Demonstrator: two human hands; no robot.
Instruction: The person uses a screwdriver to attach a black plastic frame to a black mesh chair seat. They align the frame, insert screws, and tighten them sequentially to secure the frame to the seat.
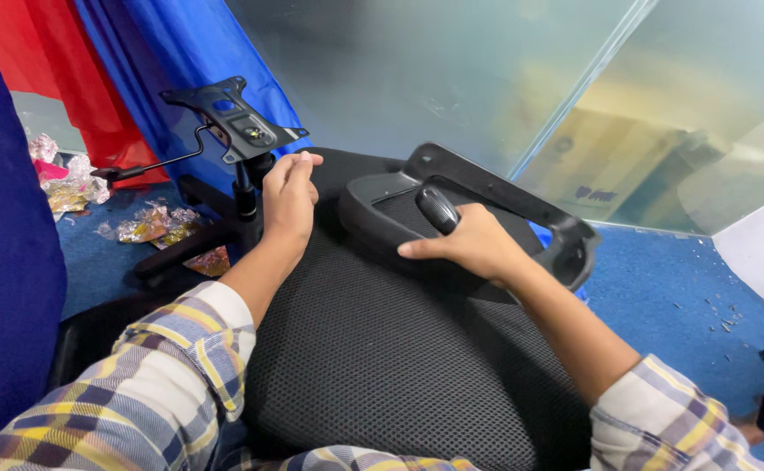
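hands [382, 218] on black chair seat [373, 349]; metal base plate [233, 118], foil scraps [150, 225] beyond.

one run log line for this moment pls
left hand: on far edge of black mesh seat cushion | right hand: gripping black handle | chair base mechanism: upright behind

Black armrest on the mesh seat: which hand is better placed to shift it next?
Probably the right hand: it already rests on the black armrest, fingers beside its knob. The left hand sits loosely closed at the mesh seat edge, near the chair mechanism plate.
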